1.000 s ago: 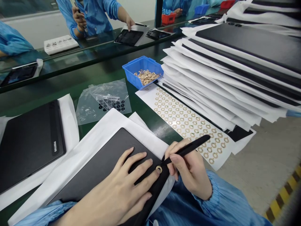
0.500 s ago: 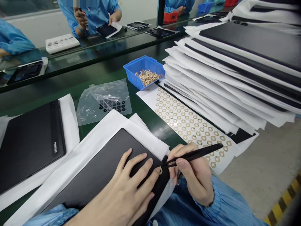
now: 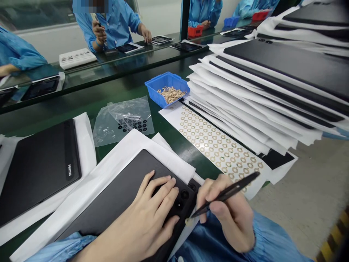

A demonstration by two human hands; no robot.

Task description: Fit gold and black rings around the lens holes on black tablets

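A black tablet back cover (image 3: 114, 189) lies tilted on white wrapping sheets in front of me. My left hand (image 3: 149, 211) rests flat on it, fingers stretched, with the fingertips beside the round camera holes (image 3: 184, 194). In my right hand (image 3: 226, 207), closed, is a pair of black tweezers (image 3: 229, 191), held like a pen. At the tweezers' tips, over the cover's near right edge, is a small pale gold ring (image 3: 188, 221). A white sheet with rows of gold ring stickers (image 3: 215, 140) lies just beyond my right hand.
A blue bin (image 3: 160, 83) holds loose gold rings. Tall stacks of wrapped covers (image 3: 261, 91) stand at the right. A plastic bag with black rings (image 3: 124, 120) lies ahead; another black cover (image 3: 43, 167) is at left. Across the bench a person (image 3: 117, 29) works beside a white tray (image 3: 77, 58).
The tweezers' tips have moved from the camera holes toward me to the cover's edge, with the gold ring now at them. My left fingers have drawn closer together. The round holes are uncovered.
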